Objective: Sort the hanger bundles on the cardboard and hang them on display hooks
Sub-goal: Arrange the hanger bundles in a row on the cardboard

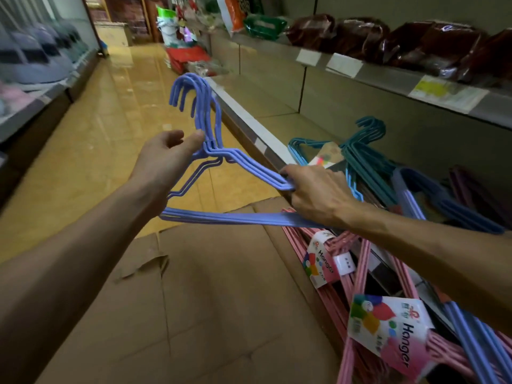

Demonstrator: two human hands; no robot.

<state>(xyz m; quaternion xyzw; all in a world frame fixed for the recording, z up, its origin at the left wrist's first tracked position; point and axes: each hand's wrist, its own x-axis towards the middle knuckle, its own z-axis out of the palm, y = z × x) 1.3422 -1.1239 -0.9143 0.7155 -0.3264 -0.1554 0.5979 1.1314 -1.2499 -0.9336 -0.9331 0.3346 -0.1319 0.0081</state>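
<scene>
I hold a bundle of lavender-blue hangers (238,217) up over the flattened cardboard (210,300), hooks pointing up. My right hand (313,192) grips the bundle's right shoulder. My left hand (166,159) is at the neck below the hooks, thumb touching the wire, fingers loosely curled. Pink hanger bundles (357,289) with "Hanger" labels lie at the cardboard's right edge. Teal and light-blue hanger bundles (360,156) lie on the low shelf behind my right hand. More blue hangers (471,353) run under my right forearm.
A shelf unit (388,76) with price tags and dark wrapped goods runs along the right. Another shelf with grey and pink items stands at the left. The tan tiled aisle floor (105,139) stretches ahead, with bags and red packs at its far end.
</scene>
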